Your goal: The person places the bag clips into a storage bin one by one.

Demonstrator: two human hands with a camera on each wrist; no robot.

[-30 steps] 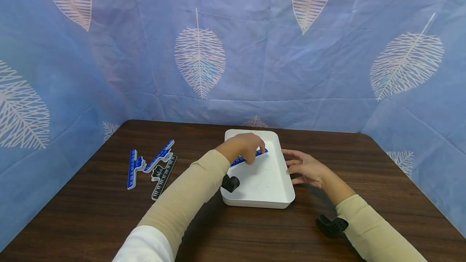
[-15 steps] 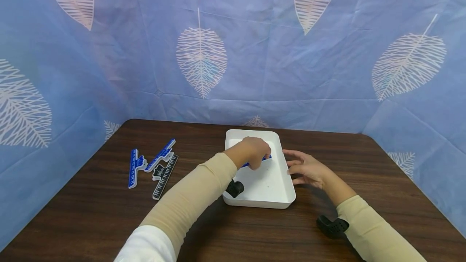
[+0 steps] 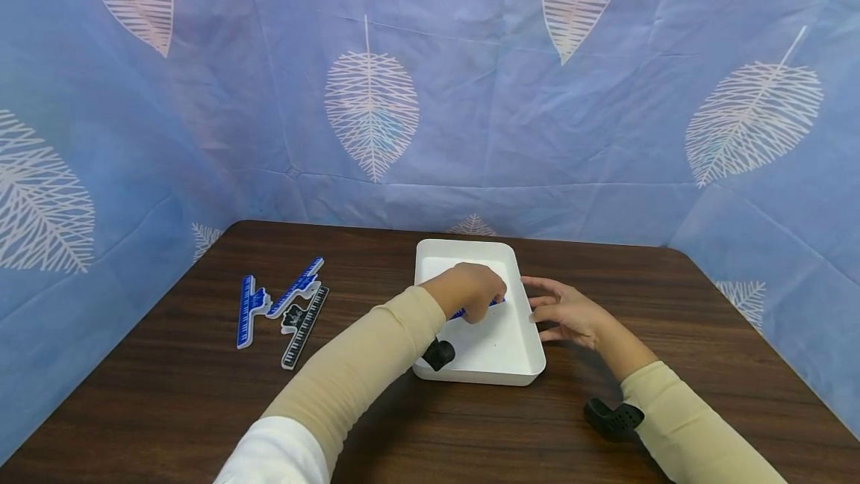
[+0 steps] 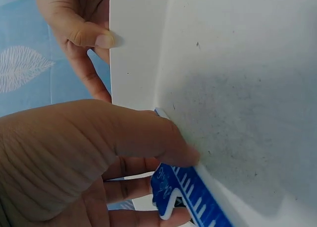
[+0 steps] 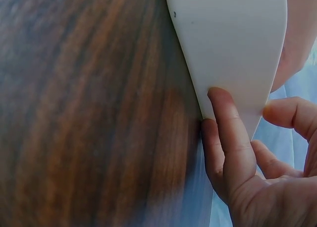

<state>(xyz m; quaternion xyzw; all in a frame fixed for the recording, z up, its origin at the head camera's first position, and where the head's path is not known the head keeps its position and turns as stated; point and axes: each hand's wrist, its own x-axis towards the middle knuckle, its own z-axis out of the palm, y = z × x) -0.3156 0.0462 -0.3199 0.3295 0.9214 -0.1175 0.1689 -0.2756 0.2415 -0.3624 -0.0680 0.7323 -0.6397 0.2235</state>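
Left hand [image 3: 470, 288]: curled around a blue ruler clip [image 4: 190, 193], which is held low inside the white tray [image 3: 497, 353].
Right hand [image 3: 564, 311]: fingers fairly straight, pressed against the tray's right wall; thumb placement is hard to tell.
Table [image 3: 168, 394]: three more clips [image 3: 282, 308] are lying well left.

I see the tray [image 3: 470, 376] sitting near the middle of the desk [image 3: 168, 394]. My left hand [image 3: 473, 290] is inside it, over a ruler-shaped clip [image 4: 190, 195] that lies on the tray floor close to the right wall. My right hand [image 3: 564, 311] rests against the outside of that wall. Well to the left of the tray, three more clips [image 3: 278, 305] lie together on the desk.
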